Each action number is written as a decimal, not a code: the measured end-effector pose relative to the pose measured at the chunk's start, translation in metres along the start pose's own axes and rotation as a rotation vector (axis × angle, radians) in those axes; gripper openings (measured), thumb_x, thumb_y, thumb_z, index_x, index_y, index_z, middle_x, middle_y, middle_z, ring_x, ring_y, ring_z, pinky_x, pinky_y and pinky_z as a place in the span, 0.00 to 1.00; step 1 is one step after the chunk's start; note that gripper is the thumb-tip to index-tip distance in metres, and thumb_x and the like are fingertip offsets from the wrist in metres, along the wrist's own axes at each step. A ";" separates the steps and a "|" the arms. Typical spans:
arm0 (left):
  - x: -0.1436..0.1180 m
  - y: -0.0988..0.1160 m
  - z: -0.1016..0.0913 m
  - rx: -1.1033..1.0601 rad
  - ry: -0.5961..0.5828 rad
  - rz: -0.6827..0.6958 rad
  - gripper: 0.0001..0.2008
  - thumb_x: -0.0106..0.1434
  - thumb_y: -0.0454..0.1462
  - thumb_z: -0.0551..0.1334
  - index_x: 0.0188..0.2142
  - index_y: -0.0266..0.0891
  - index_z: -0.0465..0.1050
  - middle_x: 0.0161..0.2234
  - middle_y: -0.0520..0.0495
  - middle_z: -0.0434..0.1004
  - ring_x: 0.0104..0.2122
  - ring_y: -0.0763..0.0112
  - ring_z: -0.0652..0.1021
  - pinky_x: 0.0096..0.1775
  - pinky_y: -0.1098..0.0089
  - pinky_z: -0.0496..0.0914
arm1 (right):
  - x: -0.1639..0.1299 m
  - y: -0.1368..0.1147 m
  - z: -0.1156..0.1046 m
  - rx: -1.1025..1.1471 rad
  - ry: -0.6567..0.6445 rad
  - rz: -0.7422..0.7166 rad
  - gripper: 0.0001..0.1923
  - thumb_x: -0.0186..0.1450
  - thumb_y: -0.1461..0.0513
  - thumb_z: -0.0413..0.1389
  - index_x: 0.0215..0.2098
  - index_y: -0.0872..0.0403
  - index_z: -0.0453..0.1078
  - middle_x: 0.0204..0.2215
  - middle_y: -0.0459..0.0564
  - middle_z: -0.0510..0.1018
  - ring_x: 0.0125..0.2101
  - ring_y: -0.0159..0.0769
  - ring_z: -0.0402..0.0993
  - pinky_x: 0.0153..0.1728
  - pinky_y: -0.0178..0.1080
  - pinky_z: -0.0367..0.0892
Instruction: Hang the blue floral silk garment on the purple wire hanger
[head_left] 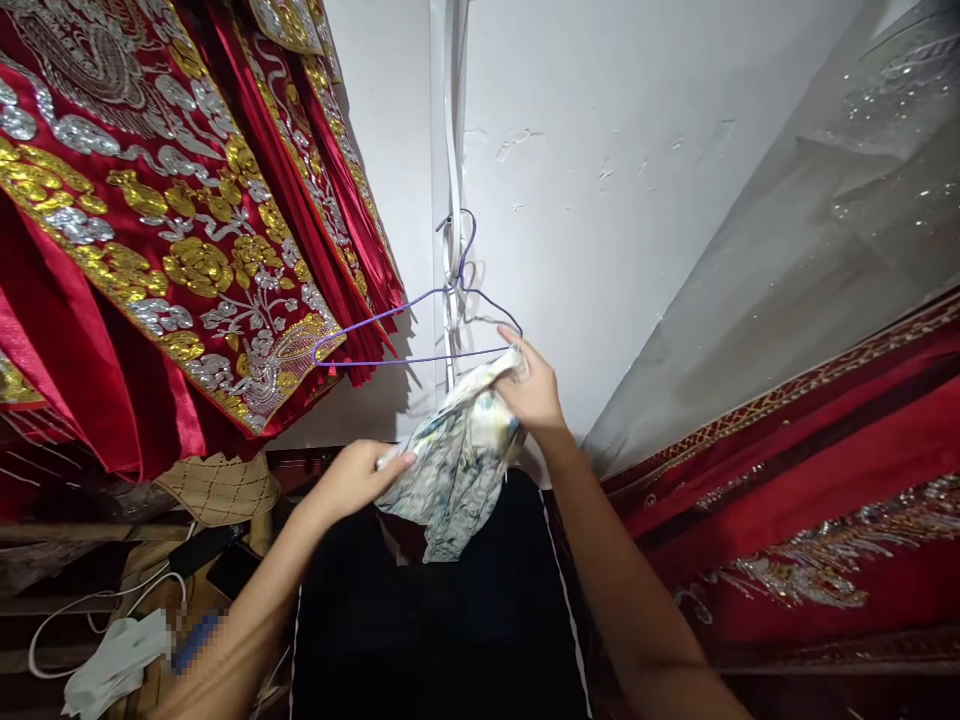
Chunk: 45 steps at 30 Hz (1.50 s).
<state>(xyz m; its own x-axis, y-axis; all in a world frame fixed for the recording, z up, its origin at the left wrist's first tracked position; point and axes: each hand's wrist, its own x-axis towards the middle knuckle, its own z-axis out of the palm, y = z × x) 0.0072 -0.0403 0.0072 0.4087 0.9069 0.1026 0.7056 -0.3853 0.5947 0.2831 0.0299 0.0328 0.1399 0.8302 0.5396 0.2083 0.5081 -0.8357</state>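
Left hand and right hand, each grip clamped on patterned cloth, beneath purple hanger

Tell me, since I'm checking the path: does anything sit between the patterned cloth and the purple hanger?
Nothing visible does. Both hands, left hand and right hand, hold the patterned cloth just under the purple hanger; only open wall lies between.
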 end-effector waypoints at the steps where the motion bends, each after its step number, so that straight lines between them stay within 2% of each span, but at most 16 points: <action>1: -0.004 -0.002 -0.011 0.108 -0.002 -0.016 0.29 0.69 0.57 0.51 0.21 0.40 0.67 0.20 0.50 0.69 0.23 0.67 0.70 0.29 0.69 0.59 | 0.014 0.008 0.003 0.029 -0.006 0.017 0.30 0.54 0.65 0.58 0.56 0.56 0.74 0.48 0.55 0.80 0.49 0.43 0.75 0.49 0.41 0.70; 5: -0.011 -0.005 -0.050 0.440 -0.080 -0.195 0.28 0.68 0.57 0.50 0.23 0.42 0.71 0.25 0.41 0.76 0.27 0.57 0.76 0.31 0.66 0.61 | 0.041 0.041 0.023 0.021 -0.211 0.156 0.18 0.60 0.59 0.56 0.45 0.56 0.79 0.38 0.54 0.83 0.39 0.40 0.77 0.44 0.42 0.71; 7: -0.011 -0.006 -0.062 0.502 -0.128 -0.317 0.28 0.67 0.57 0.50 0.23 0.41 0.71 0.27 0.36 0.78 0.29 0.52 0.78 0.31 0.64 0.62 | 0.038 0.051 0.025 -0.033 -0.219 0.139 0.14 0.58 0.60 0.56 0.38 0.57 0.79 0.35 0.53 0.83 0.36 0.39 0.76 0.43 0.41 0.70; 9: -0.010 -0.006 -0.070 0.499 -0.112 -0.344 0.27 0.67 0.56 0.50 0.24 0.41 0.72 0.29 0.35 0.79 0.30 0.51 0.79 0.32 0.63 0.64 | 0.030 0.055 0.017 -0.075 -0.167 0.104 0.11 0.56 0.63 0.55 0.34 0.57 0.78 0.31 0.51 0.81 0.35 0.39 0.74 0.41 0.39 0.68; 15: 0.003 0.016 -0.091 0.328 0.283 0.041 0.23 0.70 0.50 0.50 0.26 0.40 0.70 0.37 0.41 0.77 0.35 0.61 0.77 0.39 0.65 0.67 | 0.019 0.039 -0.035 -0.205 -0.046 0.007 0.06 0.54 0.64 0.55 0.26 0.57 0.74 0.23 0.47 0.75 0.27 0.34 0.66 0.30 0.35 0.61; 18: 0.023 0.024 -0.099 0.328 0.398 0.071 0.24 0.70 0.50 0.49 0.22 0.40 0.65 0.34 0.41 0.76 0.33 0.62 0.75 0.38 0.66 0.66 | 0.019 0.028 -0.049 -0.232 -0.061 -0.003 0.06 0.55 0.62 0.55 0.24 0.57 0.73 0.21 0.46 0.72 0.24 0.33 0.63 0.26 0.35 0.58; 20: 0.039 0.021 -0.102 0.339 0.305 -0.013 0.25 0.68 0.52 0.51 0.21 0.41 0.65 0.28 0.43 0.75 0.29 0.62 0.74 0.34 0.66 0.65 | 0.017 0.025 -0.052 -0.243 -0.031 0.001 0.05 0.53 0.62 0.55 0.23 0.56 0.71 0.20 0.45 0.71 0.24 0.32 0.63 0.26 0.35 0.57; 23: 0.059 0.010 -0.104 0.296 -0.041 -0.180 0.26 0.62 0.56 0.56 0.17 0.41 0.68 0.19 0.45 0.72 0.22 0.64 0.72 0.29 0.67 0.64 | 0.012 0.024 -0.053 -0.260 -0.017 -0.003 0.04 0.50 0.63 0.56 0.24 0.56 0.71 0.20 0.44 0.70 0.25 0.32 0.63 0.27 0.35 0.57; 25: 0.067 0.004 -0.107 0.286 -0.092 -0.227 0.26 0.60 0.56 0.59 0.16 0.41 0.68 0.17 0.46 0.71 0.20 0.66 0.70 0.27 0.67 0.62 | 0.009 0.024 -0.052 -0.249 -0.041 -0.002 0.03 0.49 0.64 0.55 0.23 0.56 0.70 0.19 0.43 0.69 0.24 0.32 0.62 0.27 0.34 0.56; 28: 0.072 0.004 -0.114 0.275 0.139 -0.161 0.23 0.61 0.54 0.60 0.19 0.40 0.68 0.18 0.48 0.70 0.20 0.68 0.68 0.28 0.68 0.60 | 0.005 0.022 -0.048 -0.186 -0.062 0.020 0.02 0.49 0.63 0.54 0.21 0.55 0.68 0.18 0.42 0.67 0.24 0.31 0.61 0.26 0.34 0.55; 31: 0.077 0.017 -0.116 0.153 0.333 0.018 0.16 0.62 0.48 0.61 0.27 0.38 0.73 0.24 0.49 0.73 0.26 0.69 0.69 0.32 0.69 0.63 | 0.000 0.017 -0.040 -0.139 -0.133 0.050 0.03 0.50 0.63 0.54 0.20 0.55 0.67 0.19 0.42 0.68 0.24 0.31 0.62 0.27 0.34 0.57; 33: 0.083 0.029 -0.111 0.050 0.466 0.148 0.09 0.60 0.42 0.64 0.33 0.37 0.75 0.30 0.48 0.76 0.30 0.68 0.71 0.36 0.69 0.65 | -0.005 0.013 -0.032 -0.122 -0.204 0.076 0.03 0.51 0.63 0.55 0.22 0.55 0.70 0.22 0.44 0.72 0.26 0.32 0.65 0.29 0.34 0.60; 35: 0.089 0.037 -0.106 -0.042 0.559 0.256 0.09 0.58 0.37 0.65 0.39 0.38 0.76 0.35 0.46 0.78 0.33 0.67 0.73 0.39 0.68 0.66 | -0.011 0.010 -0.025 -0.089 -0.249 0.093 0.07 0.52 0.64 0.55 0.27 0.56 0.74 0.27 0.46 0.77 0.30 0.35 0.70 0.33 0.35 0.64; 39: 0.096 0.035 -0.104 -0.049 0.562 0.328 0.11 0.61 0.35 0.62 0.43 0.37 0.78 0.38 0.43 0.80 0.37 0.63 0.75 0.45 0.64 0.68 | -0.024 0.002 -0.023 -0.069 -0.274 -0.002 0.18 0.53 0.66 0.56 0.42 0.57 0.77 0.40 0.52 0.82 0.42 0.41 0.77 0.44 0.40 0.69; 42: 0.097 0.025 -0.113 0.105 0.550 0.370 0.12 0.64 0.36 0.59 0.44 0.36 0.78 0.40 0.42 0.78 0.40 0.61 0.75 0.48 0.62 0.68 | -0.033 -0.006 -0.038 -0.180 -0.003 -0.175 0.32 0.54 0.65 0.61 0.58 0.55 0.70 0.57 0.57 0.75 0.52 0.45 0.74 0.49 0.43 0.70; 45: 0.099 0.020 -0.120 0.241 0.475 0.438 0.12 0.66 0.36 0.56 0.45 0.36 0.76 0.40 0.42 0.74 0.42 0.60 0.74 0.49 0.60 0.68 | -0.036 -0.012 -0.059 -0.255 0.270 -0.202 0.49 0.51 0.65 0.66 0.69 0.54 0.55 0.59 0.62 0.71 0.45 0.43 0.77 0.41 0.42 0.73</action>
<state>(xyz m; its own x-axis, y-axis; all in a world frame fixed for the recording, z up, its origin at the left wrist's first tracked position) -0.0074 0.0619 0.1248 0.4264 0.6141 0.6641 0.6647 -0.7107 0.2304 0.3331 -0.0195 0.0298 0.3127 0.6125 0.7260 0.4861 0.5535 -0.6763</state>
